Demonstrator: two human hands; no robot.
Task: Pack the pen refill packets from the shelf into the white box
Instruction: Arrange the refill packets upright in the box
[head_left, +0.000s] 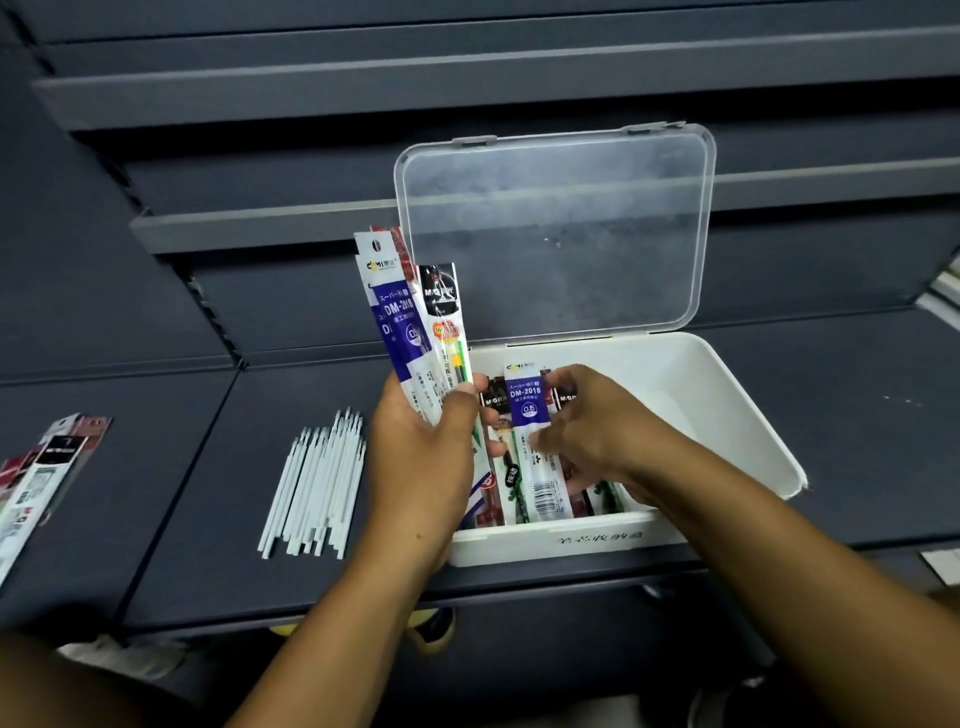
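Note:
The white box stands on the dark shelf with its clear lid tipped up behind it. My left hand grips a fanned bunch of refill packets, blue-white and black-topped, upright at the box's left edge. Inside the box, my right hand holds a blue-and-white DM-2018 packet by its side. It lies on top of several packets packed along the left half of the box. The right half of the box shows bare white floor.
A row of loose white refill tubes lies on the shelf left of the box. More packets sit at the far left edge. Tiered dark shelf steps rise behind. The shelf's front edge runs just below the box.

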